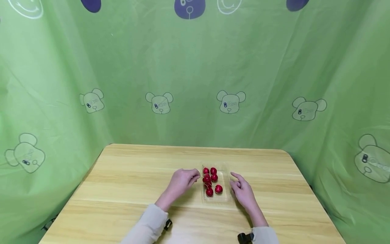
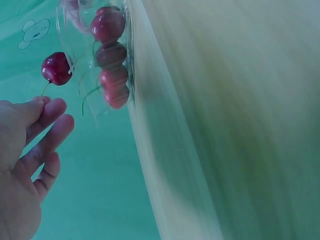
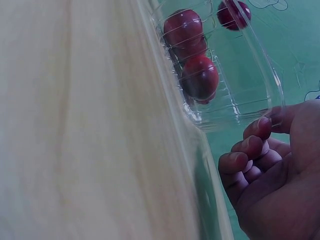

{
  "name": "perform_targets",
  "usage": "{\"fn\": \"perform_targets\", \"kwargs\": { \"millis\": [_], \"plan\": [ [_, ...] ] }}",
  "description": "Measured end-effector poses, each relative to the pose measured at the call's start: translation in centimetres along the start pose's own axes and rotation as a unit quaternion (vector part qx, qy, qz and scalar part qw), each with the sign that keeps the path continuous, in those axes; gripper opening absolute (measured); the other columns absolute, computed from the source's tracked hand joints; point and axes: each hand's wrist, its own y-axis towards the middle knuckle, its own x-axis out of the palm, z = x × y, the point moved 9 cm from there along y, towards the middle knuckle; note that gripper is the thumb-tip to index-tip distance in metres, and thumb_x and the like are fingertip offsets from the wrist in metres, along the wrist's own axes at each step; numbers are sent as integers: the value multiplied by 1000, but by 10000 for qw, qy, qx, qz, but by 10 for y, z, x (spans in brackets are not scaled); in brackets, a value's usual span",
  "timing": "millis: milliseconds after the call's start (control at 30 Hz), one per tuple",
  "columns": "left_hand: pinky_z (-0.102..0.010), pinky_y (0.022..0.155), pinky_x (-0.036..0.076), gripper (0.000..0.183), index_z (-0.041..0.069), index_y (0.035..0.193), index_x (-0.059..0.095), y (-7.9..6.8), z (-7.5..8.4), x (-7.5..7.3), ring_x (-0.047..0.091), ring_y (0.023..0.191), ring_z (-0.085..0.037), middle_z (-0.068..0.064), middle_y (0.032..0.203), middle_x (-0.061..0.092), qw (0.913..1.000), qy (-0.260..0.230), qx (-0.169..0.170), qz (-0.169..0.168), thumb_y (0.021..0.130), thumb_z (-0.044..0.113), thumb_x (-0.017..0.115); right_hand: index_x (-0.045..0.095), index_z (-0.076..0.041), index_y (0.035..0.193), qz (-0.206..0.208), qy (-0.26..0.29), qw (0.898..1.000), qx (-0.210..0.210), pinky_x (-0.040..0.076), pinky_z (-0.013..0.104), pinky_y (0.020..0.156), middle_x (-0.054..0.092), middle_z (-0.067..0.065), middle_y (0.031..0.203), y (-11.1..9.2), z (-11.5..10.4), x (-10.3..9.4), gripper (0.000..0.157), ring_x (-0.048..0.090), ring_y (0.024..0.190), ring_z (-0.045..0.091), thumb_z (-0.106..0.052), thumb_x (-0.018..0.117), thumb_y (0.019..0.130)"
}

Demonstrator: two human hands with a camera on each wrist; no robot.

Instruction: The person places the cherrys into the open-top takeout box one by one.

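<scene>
Thumb and forefinger of my left hand (image 1: 182,181) pinch the thin stem of a cherry (image 2: 56,68). That dark red fruit hangs off the fingertips, raised above the other cherries (image 2: 108,25) in the left wrist view. Several of those lie in a clear plastic tray (image 1: 225,196), mostly along its left side, some with green stems. Beside the tray's right edge is my right hand (image 1: 243,193), its forefinger fairly straight and the other fingers loosely bent. In the right wrist view its fingertips (image 3: 259,127) are right at the tray's rim.
The tray stands on a light wood-grain table (image 1: 137,169) with rounded far corners. A green curtain (image 1: 195,128) printed with bear heads hangs behind it and at both sides. Each wrist wears a dark strap or device (image 1: 245,238) by the pale sleeve.
</scene>
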Motion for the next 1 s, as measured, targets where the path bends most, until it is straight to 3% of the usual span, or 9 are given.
{"fn": "perform_targets", "kwargs": {
  "millis": [267, 467, 633, 833, 1000],
  "plan": [
    [-22, 69, 53, 7, 17, 103, 74, 15, 13, 11, 68, 68, -4, 8, 85, 77, 9997, 230, 79, -66, 98, 23, 72, 49, -6, 150, 9, -25, 10000, -47, 39, 26, 58, 45, -4, 67, 0, -2, -2, 45, 41, 57, 9, -15, 56, 107],
    [-20, 69, 53, 8, 19, 102, 74, 18, 17, 21, 69, 69, -2, 9, 88, 78, 9989, 424, 83, -160, 99, 26, 71, 49, -5, 150, -22, -47, 10000, -61, 40, 26, 59, 46, -4, 67, -1, -2, -2, 46, 42, 57, 9, -15, 57, 107],
    [-16, 64, 44, 6, 20, 99, 73, 20, 20, 27, 64, 64, 0, 11, 84, 76, 9991, 404, 134, -93, 100, 25, 70, 50, -4, 150, 1, -52, 10000, -72, 40, 26, 59, 46, -4, 68, -1, -1, -1, 45, 42, 57, 9, -14, 57, 106],
    [-15, 61, 34, 8, 23, 96, 71, 25, 21, 32, 50, 58, 3, 14, 75, 70, 9983, 511, 54, -266, 101, 28, 68, 51, -6, 149, 40, -40, 10000, -78, 39, 25, 60, 44, -3, 69, 1, -1, 0, 44, 40, 58, 9, -14, 57, 106],
    [-14, 59, 31, 7, 23, 94, 70, 25, 24, 34, 54, 62, 2, 14, 79, 70, 9968, 701, 227, -305, 101, 27, 69, 50, -5, 149, -17, 7, 10000, -15, 40, 25, 59, 46, -3, 69, -1, -1, 1, 44, 41, 57, 9, -14, 57, 106]
  ]
}}
